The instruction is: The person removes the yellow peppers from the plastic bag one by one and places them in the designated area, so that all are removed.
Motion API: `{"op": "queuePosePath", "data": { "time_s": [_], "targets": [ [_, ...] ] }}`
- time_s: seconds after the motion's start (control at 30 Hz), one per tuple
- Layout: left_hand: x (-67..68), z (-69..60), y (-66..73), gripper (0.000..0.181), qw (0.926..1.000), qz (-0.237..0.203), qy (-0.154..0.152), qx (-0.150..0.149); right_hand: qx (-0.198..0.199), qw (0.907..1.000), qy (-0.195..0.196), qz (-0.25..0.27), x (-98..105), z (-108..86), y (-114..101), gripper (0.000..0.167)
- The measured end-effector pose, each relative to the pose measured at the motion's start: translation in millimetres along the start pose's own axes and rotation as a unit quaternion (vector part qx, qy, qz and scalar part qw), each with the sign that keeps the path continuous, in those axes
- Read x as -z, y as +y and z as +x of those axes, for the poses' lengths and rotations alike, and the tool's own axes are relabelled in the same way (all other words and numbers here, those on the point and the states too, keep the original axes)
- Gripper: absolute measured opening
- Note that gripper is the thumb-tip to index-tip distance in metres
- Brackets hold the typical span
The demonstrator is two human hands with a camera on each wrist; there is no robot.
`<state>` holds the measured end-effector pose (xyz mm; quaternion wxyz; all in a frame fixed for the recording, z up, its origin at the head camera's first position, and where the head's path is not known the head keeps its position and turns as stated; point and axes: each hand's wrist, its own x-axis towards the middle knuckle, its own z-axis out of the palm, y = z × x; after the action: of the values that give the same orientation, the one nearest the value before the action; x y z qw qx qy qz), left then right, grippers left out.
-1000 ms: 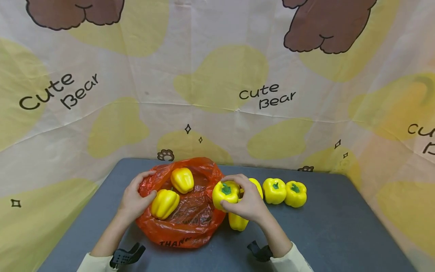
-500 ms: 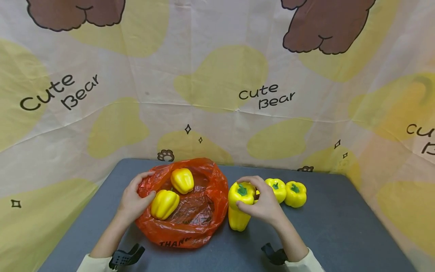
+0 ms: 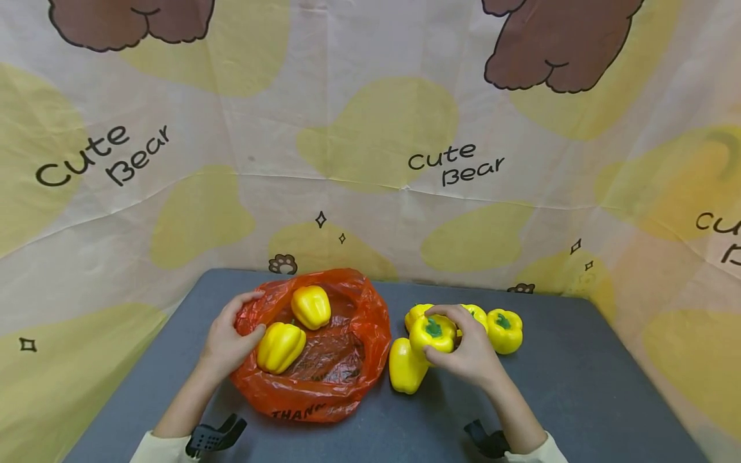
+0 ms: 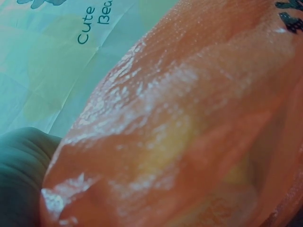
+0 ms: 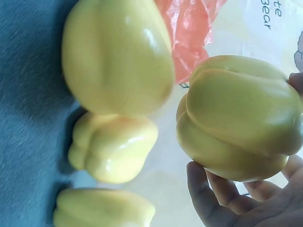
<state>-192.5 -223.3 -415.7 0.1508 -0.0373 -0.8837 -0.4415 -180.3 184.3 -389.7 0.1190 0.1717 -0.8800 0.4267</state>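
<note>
My right hand (image 3: 471, 350) grips a yellow bell pepper (image 3: 431, 331) with a green stem, thumb on the near side and fingers on the far side. In the right wrist view this bell pepper (image 5: 241, 118) is off the table. At the left, my left hand (image 3: 228, 341) holds the rim of an open red plastic bag (image 3: 324, 402), thumb over the inner side. Two yellow bell peppers lie in the bag, one at the back (image 3: 311, 307) and one (image 3: 280, 348) beside my left thumb. The bag's film (image 4: 156, 118) fills most of the left wrist view.
On the grey table (image 3: 579, 399), a bell pepper (image 3: 407, 370) lies right of the bag, another (image 3: 418, 312) behind it. Further right, one (image 3: 476, 314) is partly hidden by my hand; another (image 3: 505, 331) stands beside it. A printed cloth (image 3: 370, 128) hangs behind.
My right hand has moved right with the bell pepper, from the bag's right rim to above the peppers on the table. The left hand has stayed on the bag.
</note>
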Motion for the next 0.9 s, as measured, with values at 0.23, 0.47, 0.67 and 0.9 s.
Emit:
{"op": "queuePosePath", "data": {
  "time_s": [0.23,0.47,0.67,0.9],
  "targets": [
    [0.2,0.6,0.6,0.054,1.0,0.004,-0.002,-0.001,0.0,0.9998,0.009,-0.018,4.4,-5.0,13.3,0.05],
    [-0.5,0.5,-0.7,0.054,1.0,0.005,0.0,-0.004,-0.006,0.9995,0.019,-0.026,7.3,-10.0,23.7,0.05],
    [-1.7,0.4,-1.9,0.054,1.0,0.002,0.004,-0.006,-0.014,0.9989,0.026,-0.035,8.2,-11.8,32.1,0.05],
    [-3.0,0.6,-2.8,0.053,1.0,0.001,0.004,-0.008,-0.013,0.9973,0.034,-0.063,6.3,-13.0,40.3,0.05]
  ]
}}
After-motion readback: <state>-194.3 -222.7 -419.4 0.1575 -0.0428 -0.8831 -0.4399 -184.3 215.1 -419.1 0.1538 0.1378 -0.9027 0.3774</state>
